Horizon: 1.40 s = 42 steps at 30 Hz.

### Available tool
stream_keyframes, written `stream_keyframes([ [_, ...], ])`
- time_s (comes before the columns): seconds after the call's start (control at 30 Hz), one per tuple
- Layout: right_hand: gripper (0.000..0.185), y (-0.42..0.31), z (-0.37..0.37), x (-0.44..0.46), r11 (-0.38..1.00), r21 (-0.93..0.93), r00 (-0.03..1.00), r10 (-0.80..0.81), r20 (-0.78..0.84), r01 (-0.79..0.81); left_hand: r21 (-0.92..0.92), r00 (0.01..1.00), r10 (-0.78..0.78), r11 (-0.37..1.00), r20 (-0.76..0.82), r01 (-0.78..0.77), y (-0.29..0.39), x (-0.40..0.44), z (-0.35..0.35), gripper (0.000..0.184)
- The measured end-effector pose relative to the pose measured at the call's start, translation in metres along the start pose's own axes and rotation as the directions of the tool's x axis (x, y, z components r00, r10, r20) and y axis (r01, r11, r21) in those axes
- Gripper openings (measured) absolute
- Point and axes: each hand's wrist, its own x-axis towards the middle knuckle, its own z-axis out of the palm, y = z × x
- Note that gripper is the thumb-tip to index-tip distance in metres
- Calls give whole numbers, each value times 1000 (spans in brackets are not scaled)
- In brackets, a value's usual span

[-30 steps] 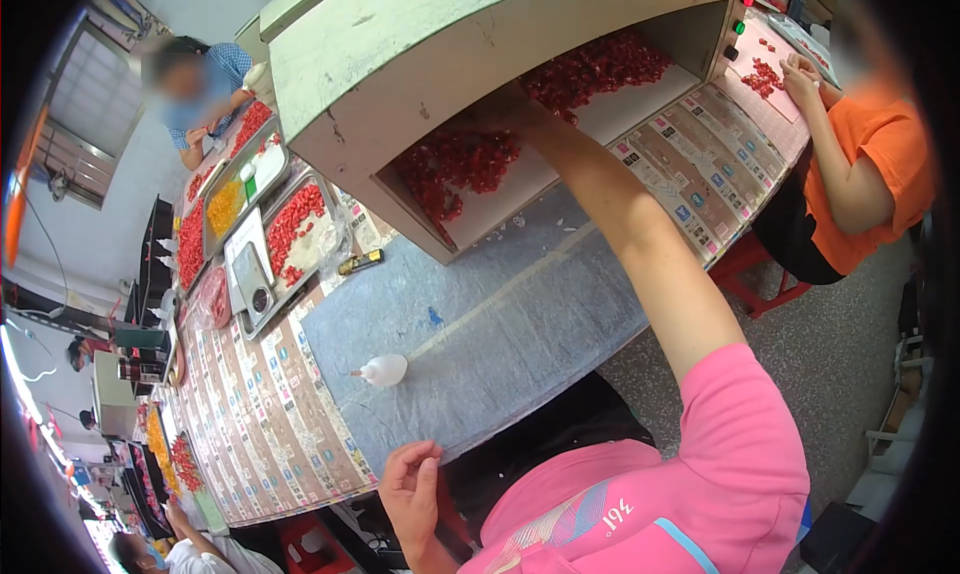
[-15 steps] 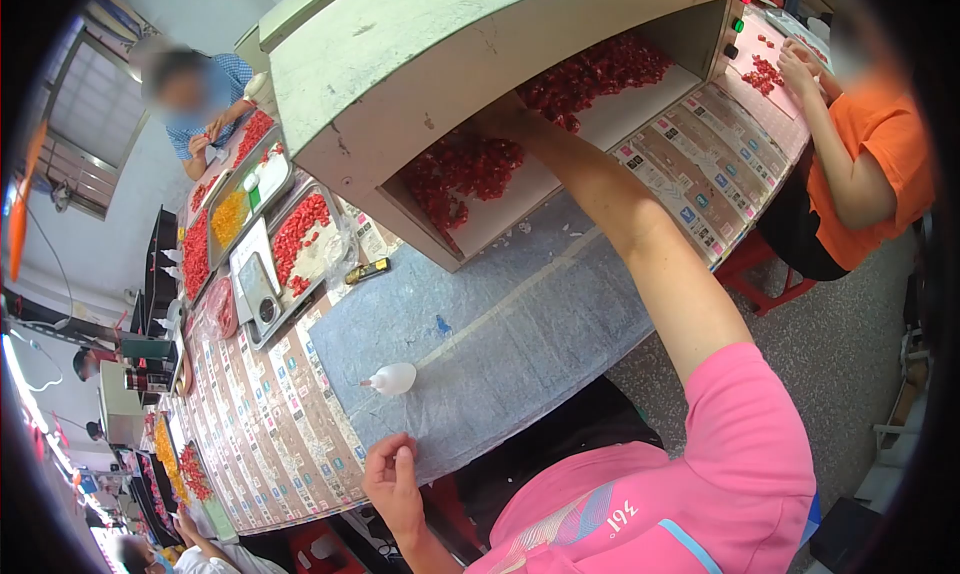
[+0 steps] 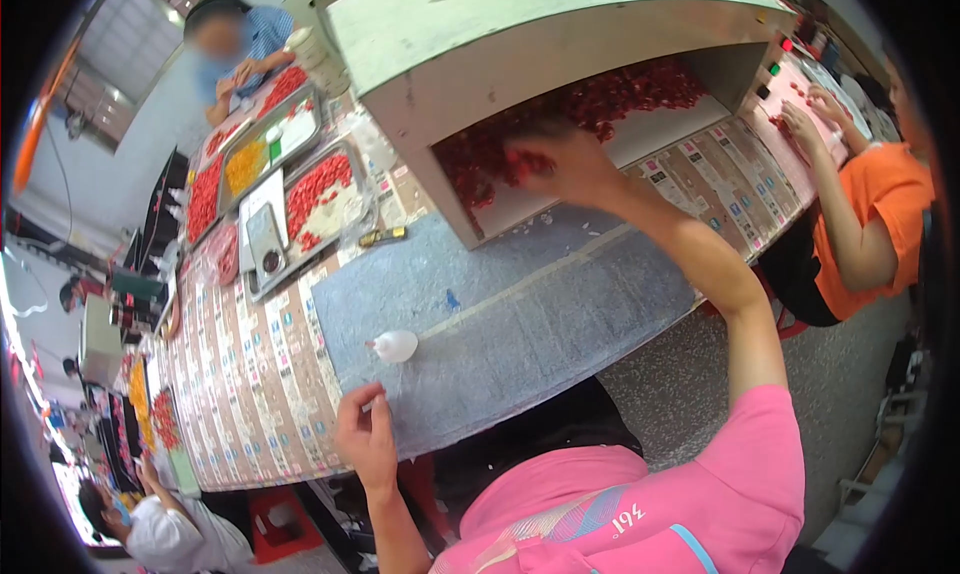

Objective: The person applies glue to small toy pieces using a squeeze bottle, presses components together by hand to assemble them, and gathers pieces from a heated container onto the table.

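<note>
My right hand (image 3: 570,162) is at the opening of a pale metal box (image 3: 560,34), over the dark red pieces (image 3: 480,164) heaped inside. Its fingers are smeared by motion, and whether they hold any pieces cannot be made out. Near the table's front edge, my left hand (image 3: 366,424) is raised with thumb and fingers curled close together; anything between them is too small to see. A white squeeze bottle (image 3: 398,347) lies on the blue-grey mat (image 3: 520,314), just beyond my left hand.
Metal trays (image 3: 290,264) of red and yellow pieces stand at the left, beside a phone (image 3: 263,239). A yellow-black tube (image 3: 383,236) lies by the mat. One person in orange (image 3: 885,214) sits right; others sit at upper left and lower left.
My right hand has drawn back from deep inside the box toward its opening, the elbow bending. My left hand has shifted a little to the left. The view has shifted.
</note>
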Motion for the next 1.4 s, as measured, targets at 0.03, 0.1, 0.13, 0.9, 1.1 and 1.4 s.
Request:
stream_keyframes([
  [0.03,30,-21,-6,-13,997,72,991,7,131,-16,-4,1000,-18,1000,-19,18,2,3,6,21],
  [0.1,30,-57,-5,-37,988,149,964,-87,252,50,6,991,128,992,-42,-128,11,11,18,39],
  [0.13,30,-71,-3,-47,978,156,955,-173,240,138,8,991,118,993,-56,-117,14,13,22,39],
  [0.9,36,-158,-13,-108,688,614,900,137,413,-387,-266,912,278,943,301,-199,53,-19,96,54],
  [1.1,45,-164,-16,-142,672,600,901,305,309,-434,-156,781,511,858,360,-490,64,-35,121,73],
  [1.4,37,-133,-34,-166,315,720,730,569,378,-619,22,890,417,904,187,-428,63,23,101,42],
])
